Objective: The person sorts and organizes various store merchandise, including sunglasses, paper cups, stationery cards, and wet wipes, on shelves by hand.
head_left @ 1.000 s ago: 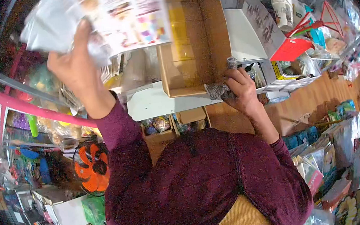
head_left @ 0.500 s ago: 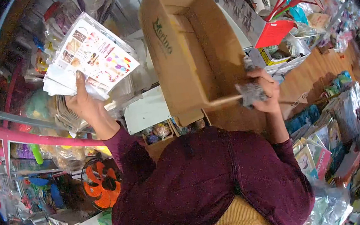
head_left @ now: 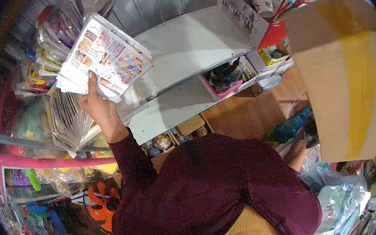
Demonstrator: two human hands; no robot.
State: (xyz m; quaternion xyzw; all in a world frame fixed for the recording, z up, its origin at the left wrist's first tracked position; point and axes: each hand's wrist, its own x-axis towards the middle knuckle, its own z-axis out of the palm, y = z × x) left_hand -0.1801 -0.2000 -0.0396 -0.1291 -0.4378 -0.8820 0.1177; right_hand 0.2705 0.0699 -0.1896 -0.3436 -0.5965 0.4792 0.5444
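Note:
My left hand (head_left: 99, 109) is closed on a stack of printed picture sheets (head_left: 115, 61), with the thumb lying over white papers on its near side. A fan of thin brown-edged packets (head_left: 67, 121) stands just beside that hand. On the right a large cardboard box (head_left: 327, 89) is held up, its yellow-taped outside turned towards me. My right hand (head_left: 298, 151) is at the box's lower left edge; only the wrist area shows and the fingers are hidden behind the box. A small dark thing (head_left: 311, 133) shows at that edge, too hidden to name.
A white shelf (head_left: 188, 35) runs across the back, with a pink-edged bin (head_left: 225, 83) on the level below. An orange fan (head_left: 101, 202) stands at lower left. A pink rail (head_left: 55, 162) crosses the left side. Plastic-wrapped goods (head_left: 343, 197) crowd the lower right.
The cardboard box has swung from the middle to the right and turned over, baring the shelf and bin. My left hand keeps the sheets, almost in place. My right hand has moved down, mostly hidden.

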